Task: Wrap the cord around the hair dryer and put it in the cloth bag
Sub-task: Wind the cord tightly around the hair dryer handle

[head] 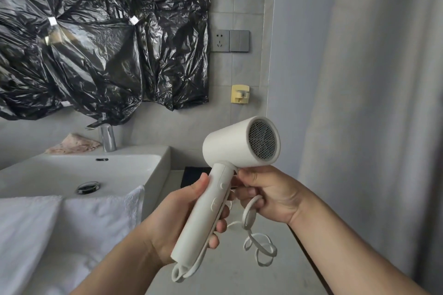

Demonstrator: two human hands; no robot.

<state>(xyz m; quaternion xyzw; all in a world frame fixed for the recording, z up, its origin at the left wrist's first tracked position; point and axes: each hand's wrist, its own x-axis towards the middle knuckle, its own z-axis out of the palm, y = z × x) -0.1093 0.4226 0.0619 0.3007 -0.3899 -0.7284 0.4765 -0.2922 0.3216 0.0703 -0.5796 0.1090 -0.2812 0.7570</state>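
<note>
A white hair dryer (230, 151) is held up over the counter, its mesh intake facing right. My left hand (175, 220) grips its handle from the left, with one run of the white cord (260, 246) pressed along the handle's right side under my fingers. My right hand (268, 194) is just right of the handle's top and pinches a loop of the cord. The remaining cord hangs below in loose loops above the counter. A dark item (194, 176) lies on the counter behind the handle; I cannot tell if it is the cloth bag.
A white sink basin (153, 167) with a chrome tap (107, 137) stands to the left. White towels (72, 223) drape over its front. Black plastic sheeting (103, 31) covers the wall above. A wall socket (220, 40) and a yellow hook (239, 94) are behind. A pale curtain (371, 79) hangs right.
</note>
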